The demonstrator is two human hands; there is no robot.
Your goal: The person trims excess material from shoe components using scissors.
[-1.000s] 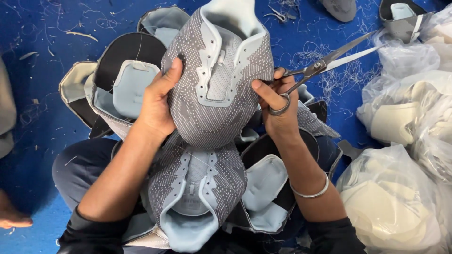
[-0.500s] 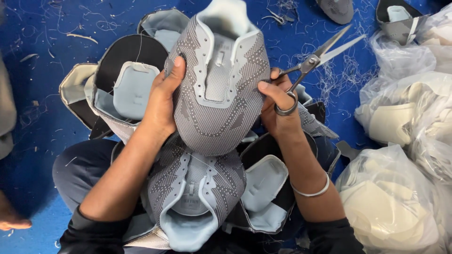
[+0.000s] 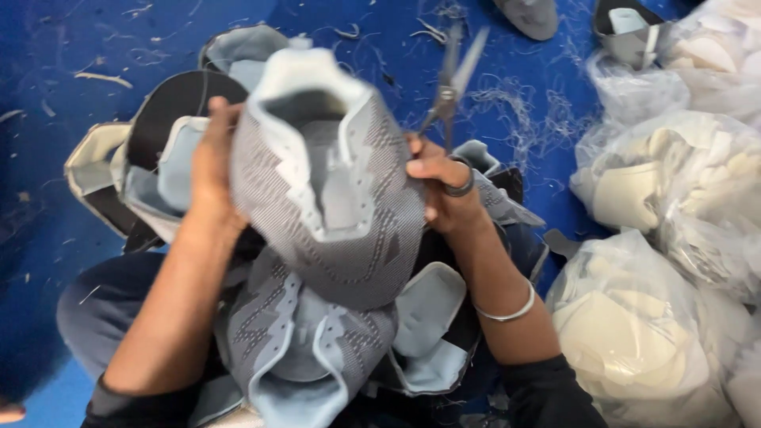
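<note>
Head view — the only view supplied. A grey knitted shoe upper with pale blue trim is held up between both hands, above the person's lap. Its long axis runs roughly from the upper left, where the pale blue collar opening faces the camera, down to the rounded toe end at lower right; the piece is motion-blurred, so finer detail cannot be read.

The left hand is closed along the upper's left edge, fingers wrapped behind the fabric and largely hidden. The right hand pinches the right edge with thumb and forefingers — at the same time its ringed finger sits through the handle of a pair of scissors, blades parted and pointing up and away from the work, clear of the fabric. Both hands lie level with the upper's middle, one on each side; neither is noticeably nearer.

Below, on the lap, a second grey upper lies flat, toe towards the camera, among further pieces. Bagged pale parts are heaped at the right. The blue floor carries thread clippings.
</note>
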